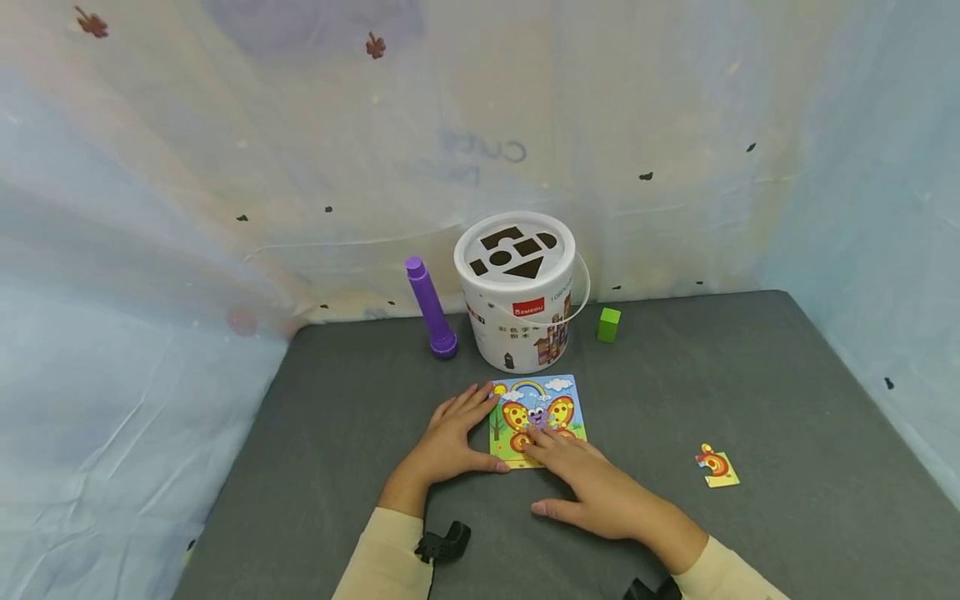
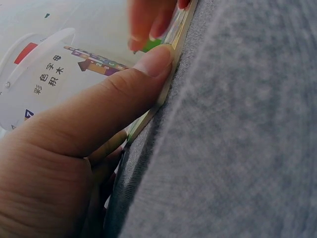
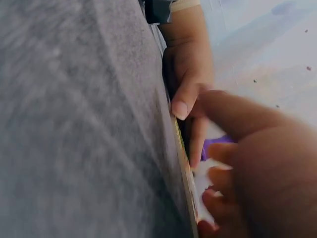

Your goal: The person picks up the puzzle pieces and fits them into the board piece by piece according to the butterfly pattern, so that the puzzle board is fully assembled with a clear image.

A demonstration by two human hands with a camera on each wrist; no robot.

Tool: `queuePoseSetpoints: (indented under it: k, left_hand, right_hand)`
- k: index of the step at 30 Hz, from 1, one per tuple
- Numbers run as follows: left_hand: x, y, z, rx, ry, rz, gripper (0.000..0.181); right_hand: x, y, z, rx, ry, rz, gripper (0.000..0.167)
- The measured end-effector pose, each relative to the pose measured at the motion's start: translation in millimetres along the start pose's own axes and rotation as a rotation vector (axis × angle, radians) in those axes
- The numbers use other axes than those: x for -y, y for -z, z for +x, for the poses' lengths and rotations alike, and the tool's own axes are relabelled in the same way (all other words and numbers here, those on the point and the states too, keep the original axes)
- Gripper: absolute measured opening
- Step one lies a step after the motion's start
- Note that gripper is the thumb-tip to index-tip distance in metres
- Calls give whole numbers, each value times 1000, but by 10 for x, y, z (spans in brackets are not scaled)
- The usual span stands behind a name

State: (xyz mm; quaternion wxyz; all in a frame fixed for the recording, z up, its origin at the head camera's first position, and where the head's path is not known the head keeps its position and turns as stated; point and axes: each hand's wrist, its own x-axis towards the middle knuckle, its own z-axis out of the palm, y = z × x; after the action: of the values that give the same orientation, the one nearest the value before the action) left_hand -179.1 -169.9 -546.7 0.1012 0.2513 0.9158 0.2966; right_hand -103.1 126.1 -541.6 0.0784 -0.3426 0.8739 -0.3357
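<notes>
A square butterfly jigsaw puzzle (image 1: 558, 404) lies on the grey table. My left hand (image 1: 450, 442) rests along its left side, fingers extended near the upper left corner, thumb on the lower left corner. In the left wrist view the thumb (image 2: 119, 94) lies on the puzzle's edge. The fingertips of my right hand (image 1: 592, 483) touch the puzzle's lower part, with the thumb held away over the cloth. That hand covers the lower right portion. A loose orange and yellow puzzle piece (image 1: 722, 471) lies farther right, apart from both hands.
Behind the puzzle stands a white lidded bucket (image 1: 517, 325) with shaped holes and a handle. A purple cylindrical stick (image 1: 429, 304) stands left of it, and a green block (image 1: 608, 325) lies right. A pale curtain (image 1: 375, 167) surrounds the grey table (image 1: 337, 400).
</notes>
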Motion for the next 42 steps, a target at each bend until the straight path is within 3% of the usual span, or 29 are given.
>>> queuePoseSetpoints:
  k: [10, 15, 19, 22, 27, 32, 37, 42]
  left_hand:
    - [11, -19, 10, -2, 1, -19, 116]
    - [13, -19, 7, 8, 11, -11, 117]
    - [19, -26, 6, 18, 24, -3, 118]
    - [21, -30, 6, 13, 16, -8, 119]
    - [27, -32, 7, 11, 19, 2, 119]
    - [22, -24, 8, 13, 27, 3, 118]
    - [12, -16, 6, 17, 32, 7, 117]
    - [13, -12, 3, 19, 33, 13, 118]
  right_hand:
    - [-129, 227, -369, -402, 2, 310, 56]
    - [-297, 424, -635, -458, -10, 456, 53]
    - [-474, 592, -851, -482, 72, 555, 51]
    - [-590, 719, -1026, -497, 80, 587, 50]
    - [-749, 903, -1308, -499, -77, 499, 50]
    - [-888, 1013, -1498, -408, -235, 382, 53]
    - [-985, 1025, -1605, -322, -277, 288, 65]
    - [-997, 1008, -1657, -284, -308, 105, 65]
